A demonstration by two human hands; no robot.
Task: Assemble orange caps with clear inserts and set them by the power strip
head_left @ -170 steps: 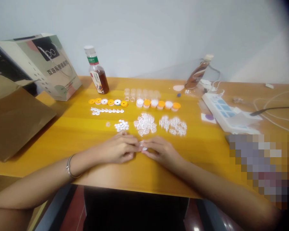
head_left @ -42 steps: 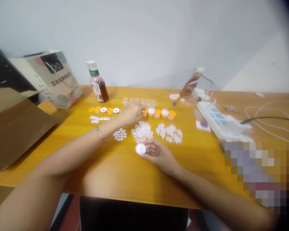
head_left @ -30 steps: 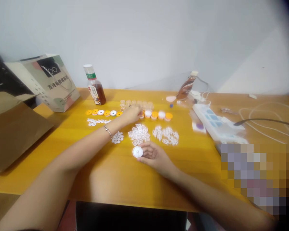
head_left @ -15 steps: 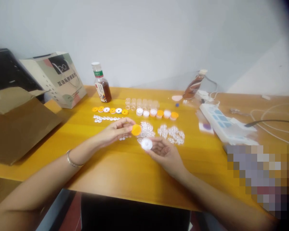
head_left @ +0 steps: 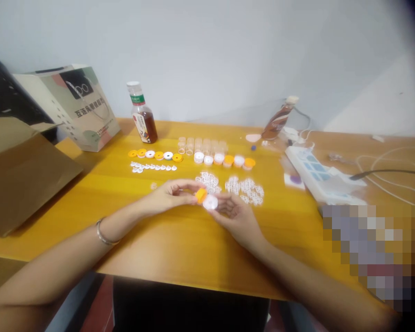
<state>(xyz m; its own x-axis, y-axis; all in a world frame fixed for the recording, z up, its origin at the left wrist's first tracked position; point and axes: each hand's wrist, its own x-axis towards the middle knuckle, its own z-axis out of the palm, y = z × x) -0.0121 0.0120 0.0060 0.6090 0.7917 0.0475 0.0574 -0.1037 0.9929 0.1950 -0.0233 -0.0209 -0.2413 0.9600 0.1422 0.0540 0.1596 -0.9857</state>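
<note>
My left hand pinches a small orange cap, now tilted on edge. In my right hand is a round white disc-shaped cap, held by its rim between thumb and fingers. The two caps meet or nearly meet above the table; whether they touch I cannot tell. Just beyond my hands lie piles of white openwork plastic pieces. Behind these runs a row of orange and white caps, with another row of ring-like caps to the left. Small white pieces line up in front of that left row.
Clear small cups stand at the back. A bottle of dark drink is behind on the left, another brown bottle leans at the right. A cardboard box, a paper bag and a white power strip flank the work area.
My left hand has brought the orange cap down and right to the white one, turning it from face-on to edge-on. My right hand has stayed almost in place.
</note>
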